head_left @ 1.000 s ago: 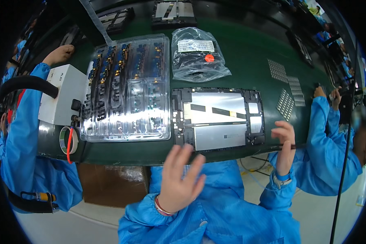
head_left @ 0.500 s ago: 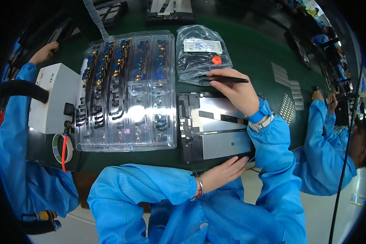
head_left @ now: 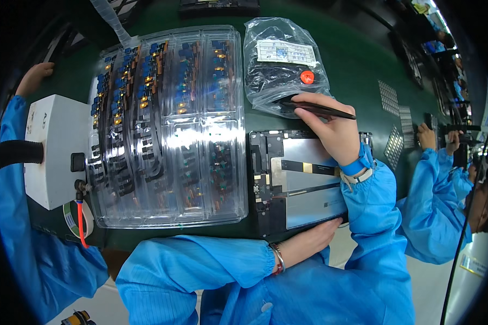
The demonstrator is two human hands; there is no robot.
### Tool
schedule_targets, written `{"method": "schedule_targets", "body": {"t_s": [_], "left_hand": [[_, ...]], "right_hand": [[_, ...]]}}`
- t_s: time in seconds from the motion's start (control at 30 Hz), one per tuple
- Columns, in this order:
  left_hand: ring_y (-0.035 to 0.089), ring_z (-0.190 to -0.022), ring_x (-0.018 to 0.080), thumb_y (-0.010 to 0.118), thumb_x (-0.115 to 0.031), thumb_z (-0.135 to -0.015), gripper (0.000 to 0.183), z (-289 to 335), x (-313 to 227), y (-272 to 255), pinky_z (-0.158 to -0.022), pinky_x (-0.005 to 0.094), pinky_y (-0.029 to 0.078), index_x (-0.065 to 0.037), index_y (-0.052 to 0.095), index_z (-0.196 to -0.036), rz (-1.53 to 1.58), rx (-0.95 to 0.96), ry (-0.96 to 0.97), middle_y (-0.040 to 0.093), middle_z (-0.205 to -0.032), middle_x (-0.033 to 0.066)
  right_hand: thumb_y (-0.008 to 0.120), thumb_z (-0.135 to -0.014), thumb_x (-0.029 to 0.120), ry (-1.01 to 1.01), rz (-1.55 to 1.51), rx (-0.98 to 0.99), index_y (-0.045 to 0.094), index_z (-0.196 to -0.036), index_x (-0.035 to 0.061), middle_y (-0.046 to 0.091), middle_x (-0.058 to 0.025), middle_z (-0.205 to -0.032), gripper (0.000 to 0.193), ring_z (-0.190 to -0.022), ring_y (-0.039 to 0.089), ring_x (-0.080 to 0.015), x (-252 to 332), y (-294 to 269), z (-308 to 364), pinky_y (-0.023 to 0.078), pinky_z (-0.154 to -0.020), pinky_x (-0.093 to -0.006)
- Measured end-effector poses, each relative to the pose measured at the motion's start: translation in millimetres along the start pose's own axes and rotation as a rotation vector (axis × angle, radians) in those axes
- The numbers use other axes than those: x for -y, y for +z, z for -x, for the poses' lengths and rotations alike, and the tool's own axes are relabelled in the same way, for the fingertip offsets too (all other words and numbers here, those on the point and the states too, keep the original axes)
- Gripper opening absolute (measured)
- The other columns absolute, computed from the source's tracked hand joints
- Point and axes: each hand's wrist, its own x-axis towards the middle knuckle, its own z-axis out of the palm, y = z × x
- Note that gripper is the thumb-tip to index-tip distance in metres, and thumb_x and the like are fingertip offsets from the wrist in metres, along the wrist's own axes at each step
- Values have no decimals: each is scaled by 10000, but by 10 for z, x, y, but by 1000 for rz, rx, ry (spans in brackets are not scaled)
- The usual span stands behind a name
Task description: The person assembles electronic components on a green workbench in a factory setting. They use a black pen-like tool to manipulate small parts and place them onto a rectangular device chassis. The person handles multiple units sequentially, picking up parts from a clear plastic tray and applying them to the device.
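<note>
My right hand pinches black tweezers, whose tips are at the near end of a clear plastic bag. The bag holds dark parts and bears a white label and a red-orange round sticker. Below that wrist lies an opened tablet-like device with a silver plate, black strips and a dark frame. Along the device's near edge rests my left hand, its fingers stretched out toward the right and partly hidden. Whether the bag's contents touch the tweezer tips is too dark to tell.
Left of the device stands a clear compartment tray of flex cables with blue and gold ends. Beyond it are a white box with a black hose and a tape roll. Perforated sheets lie right. Co-workers' hands appear at both sides.
The view has shifted, so the tray, bag and device appear larger and moved. My right hand stays at the bag's near end with the tweezers; my left hand stays by the device's near edge.
</note>
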Motion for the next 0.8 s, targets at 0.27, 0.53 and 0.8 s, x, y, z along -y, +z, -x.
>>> {"method": "schedule_targets", "body": {"t_s": [0.27,0.53,0.8], "left_hand": [[284,-1281,264,394,-213,-843,427,25,-5,7,-1074,368,175,-58,418,-1240,6,-27,-14,311,-1369,153],[292,-1277,267,385,-197,-834,456,28,-27,54,-1076,375,157,-65,364,-1270,121,-74,-22,298,-1375,166],[402,-1178,330,515,-157,-750,396,51,-42,15,-956,400,340,4,454,-1107,522,-362,-146,399,-1266,240]], "right_hand": [[653,-751,55,-2,3,3,643,-936,26,663,-108,-862,187,-771,642,-142,-5,27,0,498,-679,-236],[657,-740,35,-53,-40,-83,647,-917,10,659,-98,-860,178,-773,633,-154,148,-164,212,487,-692,-241],[528,-801,10,-125,-607,-324,528,-954,-54,604,-199,-899,166,-825,611,-241,548,-591,1483,500,-753,-334]]}}
